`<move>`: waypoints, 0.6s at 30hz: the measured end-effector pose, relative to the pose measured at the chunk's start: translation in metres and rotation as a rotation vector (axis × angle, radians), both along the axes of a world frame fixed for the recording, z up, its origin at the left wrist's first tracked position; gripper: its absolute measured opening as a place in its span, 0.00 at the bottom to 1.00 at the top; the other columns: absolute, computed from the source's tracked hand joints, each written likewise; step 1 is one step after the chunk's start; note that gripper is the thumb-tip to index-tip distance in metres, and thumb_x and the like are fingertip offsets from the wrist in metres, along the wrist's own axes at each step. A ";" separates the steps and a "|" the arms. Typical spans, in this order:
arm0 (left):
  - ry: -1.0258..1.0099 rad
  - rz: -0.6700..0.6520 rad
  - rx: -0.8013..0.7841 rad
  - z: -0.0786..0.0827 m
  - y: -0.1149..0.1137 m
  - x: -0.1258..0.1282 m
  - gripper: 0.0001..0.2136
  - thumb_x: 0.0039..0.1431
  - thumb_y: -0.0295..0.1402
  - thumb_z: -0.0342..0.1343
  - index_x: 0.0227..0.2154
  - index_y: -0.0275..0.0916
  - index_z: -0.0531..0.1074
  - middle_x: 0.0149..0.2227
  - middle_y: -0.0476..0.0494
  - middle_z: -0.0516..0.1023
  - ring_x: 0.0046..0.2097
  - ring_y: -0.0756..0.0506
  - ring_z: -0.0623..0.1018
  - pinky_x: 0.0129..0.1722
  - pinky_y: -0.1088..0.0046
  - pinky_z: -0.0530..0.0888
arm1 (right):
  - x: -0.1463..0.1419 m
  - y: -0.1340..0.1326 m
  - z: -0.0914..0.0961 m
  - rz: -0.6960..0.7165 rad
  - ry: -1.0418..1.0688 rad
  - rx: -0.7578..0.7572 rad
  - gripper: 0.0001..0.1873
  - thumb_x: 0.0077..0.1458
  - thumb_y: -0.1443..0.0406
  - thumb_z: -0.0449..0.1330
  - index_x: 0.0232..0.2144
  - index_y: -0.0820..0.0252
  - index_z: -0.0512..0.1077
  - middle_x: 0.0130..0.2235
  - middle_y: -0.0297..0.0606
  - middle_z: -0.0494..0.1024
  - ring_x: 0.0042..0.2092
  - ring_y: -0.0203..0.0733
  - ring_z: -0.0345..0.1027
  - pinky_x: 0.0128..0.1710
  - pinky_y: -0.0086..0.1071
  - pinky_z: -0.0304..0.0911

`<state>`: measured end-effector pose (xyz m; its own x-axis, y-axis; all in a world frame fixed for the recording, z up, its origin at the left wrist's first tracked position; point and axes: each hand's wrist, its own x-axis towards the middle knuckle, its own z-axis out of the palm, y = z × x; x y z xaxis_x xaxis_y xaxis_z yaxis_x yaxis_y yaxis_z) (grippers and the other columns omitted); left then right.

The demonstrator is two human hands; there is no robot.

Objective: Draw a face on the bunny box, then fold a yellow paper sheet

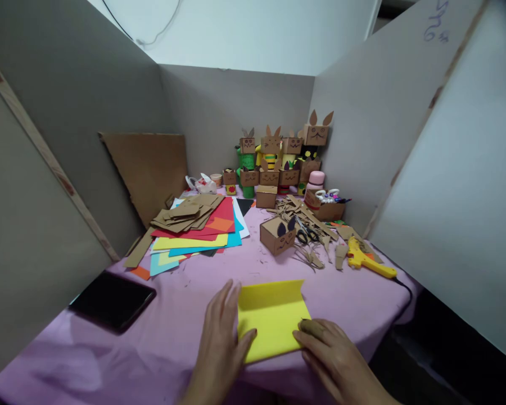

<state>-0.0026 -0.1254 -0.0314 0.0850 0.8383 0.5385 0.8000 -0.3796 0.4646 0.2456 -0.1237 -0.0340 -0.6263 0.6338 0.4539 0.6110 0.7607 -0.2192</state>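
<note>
A yellow sheet of paper (274, 323) lies on the purple cloth in front of me, its far part creased and raised a little. My left hand (221, 332) is at the paper's left edge, fingers stretched and apart, the thumb resting on the sheet. At the near right corner, my right hand (331, 351) has its fingers bent together over the paper's edge; its thumb is partly hidden. Beyond the paper sits a small cardboard box head (276, 239) with dark ears and a drawn face.
Coloured paper (194, 243) and cardboard pieces (185, 214) are stacked at the left, behind a black tablet (113, 301). Scissors (307, 233) lie among cardboard scraps (310, 216). A yellow glue gun (369, 260) is at the right. Several cardboard animal figures (271, 145) stand at the back.
</note>
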 end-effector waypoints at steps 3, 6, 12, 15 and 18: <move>0.342 -0.109 0.217 0.001 -0.013 0.010 0.20 0.58 0.28 0.51 0.54 0.41 0.61 0.54 0.37 0.70 0.55 0.41 0.69 0.51 0.60 0.68 | 0.000 0.000 0.000 0.002 0.013 0.013 0.19 0.55 0.74 0.52 0.48 0.58 0.66 0.45 0.45 0.75 0.46 0.45 0.69 0.45 0.39 0.68; 0.592 -0.216 0.260 -0.003 -0.018 0.022 0.14 0.59 0.29 0.50 0.48 0.39 0.67 0.50 0.41 0.76 0.49 0.42 0.75 0.46 0.62 0.72 | -0.002 -0.001 0.001 -0.001 0.033 0.021 0.18 0.54 0.75 0.51 0.46 0.60 0.67 0.44 0.46 0.76 0.44 0.46 0.69 0.42 0.40 0.69; 0.737 -0.161 0.379 -0.019 -0.013 0.027 0.14 0.63 0.31 0.44 0.49 0.39 0.68 0.49 0.44 0.77 0.48 0.45 0.76 0.41 0.68 0.74 | 0.002 -0.003 -0.002 -0.070 0.106 -0.041 0.13 0.57 0.70 0.52 0.44 0.60 0.69 0.44 0.46 0.75 0.46 0.44 0.69 0.44 0.37 0.69; 0.735 -0.136 0.441 -0.023 -0.010 0.024 0.14 0.64 0.31 0.42 0.47 0.41 0.70 0.48 0.45 0.78 0.48 0.45 0.76 0.41 0.69 0.73 | 0.014 0.004 -0.008 -0.244 0.187 -0.090 0.13 0.60 0.66 0.50 0.45 0.58 0.69 0.45 0.45 0.74 0.48 0.43 0.68 0.47 0.37 0.67; 0.741 -0.120 0.526 -0.027 -0.005 0.023 0.15 0.64 0.31 0.41 0.45 0.42 0.72 0.45 0.47 0.79 0.45 0.46 0.77 0.40 0.70 0.72 | 0.039 0.028 -0.009 -0.515 0.198 -0.076 0.16 0.61 0.63 0.47 0.45 0.58 0.70 0.46 0.44 0.74 0.50 0.44 0.66 0.50 0.38 0.64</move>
<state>0.0204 -0.1303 -0.0584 0.6315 0.4636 0.6215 0.7661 -0.4966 -0.4081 0.2844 -0.0960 -0.0430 -0.1342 0.8708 0.4729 0.8411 0.3524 -0.4102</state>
